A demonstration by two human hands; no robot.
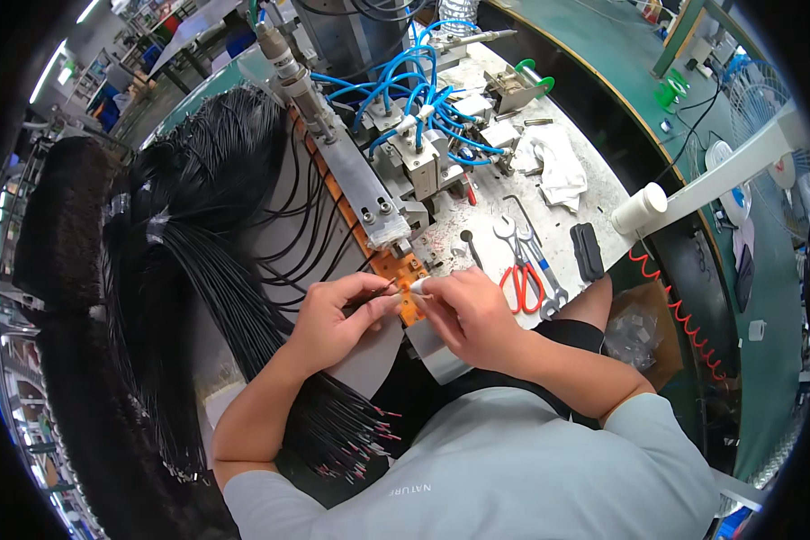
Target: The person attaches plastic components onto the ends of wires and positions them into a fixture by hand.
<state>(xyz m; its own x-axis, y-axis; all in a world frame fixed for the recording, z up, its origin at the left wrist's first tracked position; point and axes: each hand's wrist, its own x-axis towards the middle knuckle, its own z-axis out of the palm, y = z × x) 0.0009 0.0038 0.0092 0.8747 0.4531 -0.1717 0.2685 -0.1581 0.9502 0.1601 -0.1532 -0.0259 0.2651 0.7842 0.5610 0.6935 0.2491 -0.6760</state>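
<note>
My left hand (328,322) is closed in a pinch over the near end of an orange fixture strip (392,265). Between its thumb and forefinger shows the end of a thin dark cable (386,289). Facing it, my right hand (479,315) is closed too, its fingertips almost meeting the left ones. Something small and white shows at those fingertips, but what they grip is hidden. Just beyond both hands a grey metal machine bar (358,180) runs along the strip. Several black cables (310,220) reach the strip from the left.
Thick bundles of black cables (216,270) hang at left, their stripped ends (355,436) by my lap. Blue air tubes (414,81) cross the machine. Red-handled scissors (522,288), wrenches (531,243), a black block (587,252) and a white cloth (560,166) lie on the right.
</note>
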